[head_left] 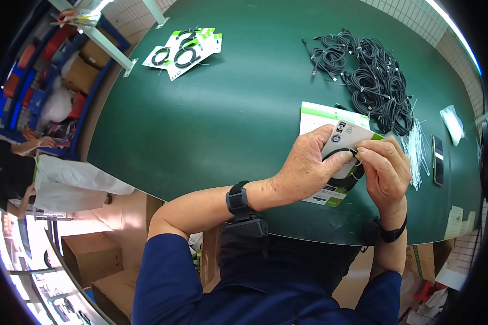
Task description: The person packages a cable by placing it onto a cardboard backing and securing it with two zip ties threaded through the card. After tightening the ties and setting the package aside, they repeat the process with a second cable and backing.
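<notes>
Between both hands, above the near edge of the green table, is a white and green packaging card (346, 131) with a black cable (339, 152) coiled against it. My left hand (305, 167) grips the card from its left side, the thumb pressed across the cable. On the right edge of the card, my right hand (386, 169) is closed, its thumb and fingers pinching the cable. A thin pale strand, perhaps a tie, shows by these fingertips; they hide how it runs. More white and green cards (318, 114) lie flat just beyond and partly under my hands.
A large heap of coiled black cables (370, 76) covers the far right. Beside it lie loose white cable ties (416, 154), a phone (438, 160) and a clear plastic bag (452, 124). Several cards with cables (185, 57) rest far left. Another person (65, 176) stands beyond the left edge.
</notes>
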A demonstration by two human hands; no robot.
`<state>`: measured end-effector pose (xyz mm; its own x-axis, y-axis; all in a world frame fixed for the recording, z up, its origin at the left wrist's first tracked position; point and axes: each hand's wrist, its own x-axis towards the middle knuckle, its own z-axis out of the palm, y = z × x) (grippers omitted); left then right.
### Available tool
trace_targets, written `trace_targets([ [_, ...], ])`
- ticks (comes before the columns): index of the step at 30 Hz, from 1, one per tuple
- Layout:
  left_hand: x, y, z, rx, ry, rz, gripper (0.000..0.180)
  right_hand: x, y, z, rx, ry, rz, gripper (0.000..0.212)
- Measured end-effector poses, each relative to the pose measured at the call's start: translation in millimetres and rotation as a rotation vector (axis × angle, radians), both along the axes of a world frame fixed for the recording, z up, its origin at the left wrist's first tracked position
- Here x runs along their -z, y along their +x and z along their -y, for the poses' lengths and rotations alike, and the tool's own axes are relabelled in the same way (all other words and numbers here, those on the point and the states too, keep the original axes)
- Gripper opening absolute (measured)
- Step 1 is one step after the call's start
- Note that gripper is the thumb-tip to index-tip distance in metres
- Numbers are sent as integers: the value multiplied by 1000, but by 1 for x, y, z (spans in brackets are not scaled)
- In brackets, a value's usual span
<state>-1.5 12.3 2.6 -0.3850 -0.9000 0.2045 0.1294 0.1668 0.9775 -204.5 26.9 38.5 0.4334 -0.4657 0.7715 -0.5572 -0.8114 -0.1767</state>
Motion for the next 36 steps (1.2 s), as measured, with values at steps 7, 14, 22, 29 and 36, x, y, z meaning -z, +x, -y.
trace_targets([
  [7,5,-4,-3,-41,-79,-8,31,-10,-4,-1,-21,178,-41,25],
  [14,-13,0,-7,84,-161,4,30,-24,-42,-8,-9,636,411,19],
  [22,-20,1,-13,173,-194,7,28,26,-37,1,-379,1283,785,24],
  [29,-16,3,-12,149,-242,10,26,21,-31,-1,-365,1321,914,22],
  [36,-18,6,-11,172,-256,94,33,20,-32,0,-387,1447,931,23],
])
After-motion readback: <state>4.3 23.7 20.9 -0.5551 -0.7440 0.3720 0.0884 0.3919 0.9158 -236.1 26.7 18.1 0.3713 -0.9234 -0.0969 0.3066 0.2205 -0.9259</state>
